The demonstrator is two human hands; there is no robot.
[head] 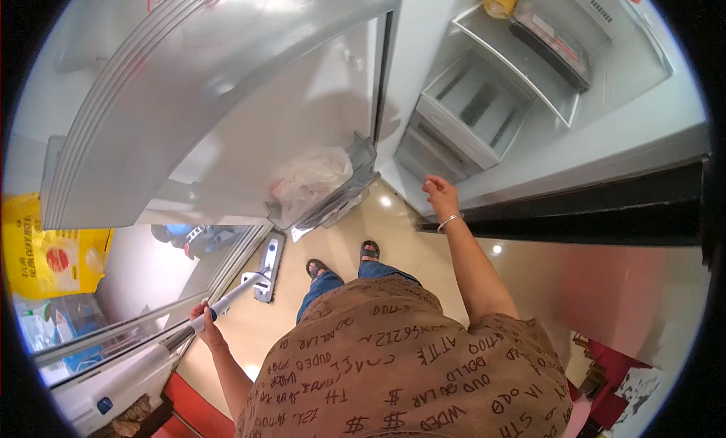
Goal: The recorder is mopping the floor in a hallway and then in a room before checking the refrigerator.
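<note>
My left hand [209, 323] is wrapped around the grey and white pole [233, 295] of a flat mop. The mop's flat rectangular head [269, 267] rests on the tiled floor, beside a sliding-door track. My right hand [441, 195], with a bangle at the wrist, hangs in front of the opened refrigerator, its fingers loosely bent and nothing visible in them. Just beyond it are a white-fronted drawer [459, 129] and a lower clear drawer [434, 154]. The refrigerator door [272, 109] stands wide at left, with a crumpled plastic bag [312, 180] in its lowest bin [354, 174].
A glass shelf [527, 64] holds a yellow item [500, 1] and a wrapped tray [550, 44]. A yellow bag [54, 251] with writing hangs at far left. A white housing with a blue button [104, 404] is at lower left. Sandalled feet [370, 250] stand on the floor.
</note>
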